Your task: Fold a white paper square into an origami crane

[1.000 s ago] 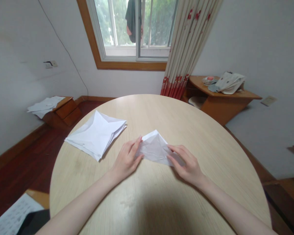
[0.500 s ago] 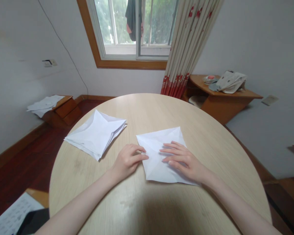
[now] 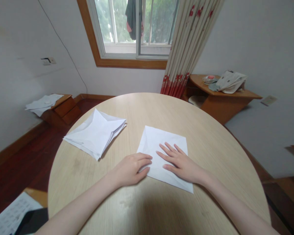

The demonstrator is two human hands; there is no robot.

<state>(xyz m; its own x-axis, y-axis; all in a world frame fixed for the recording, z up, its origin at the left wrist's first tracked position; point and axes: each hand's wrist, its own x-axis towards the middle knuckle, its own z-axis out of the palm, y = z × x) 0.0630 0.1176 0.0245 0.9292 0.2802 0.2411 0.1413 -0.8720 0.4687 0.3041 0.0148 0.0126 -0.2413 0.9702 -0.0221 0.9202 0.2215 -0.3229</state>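
Observation:
A white square sheet of paper (image 3: pixel 165 135) with faint crease lines lies on the round wooden table (image 3: pixel 147 107) in front of me. My right hand (image 3: pixel 177 163) rests flat on the sheet, its fingers spread. At the sheet's left edge is my left hand (image 3: pixel 134 168), palm down, fingers loosely stretched and the thumb a little apart. Its fingertips lie on the paper, and nothing shows gripped in it. Farther left is a loose stack of creased white sheets (image 3: pixel 98 130), which neither hand touches.
Behind the table are a window (image 3: pixel 137 29) and a patterned curtain (image 3: pixel 181 49). A corner shelf (image 3: pixel 235 96) on the right holds a light cloth bag (image 3: pixel 231 81). At far left, papers (image 3: pixel 45 101) lie on a small cabinet. A printed sheet (image 3: pixel 17 210) is at lower left.
The sheet has turned on the table, its corners now pointing differently. My left hand has moved slightly right and down onto it; my right hand's fingers have spread and flattened.

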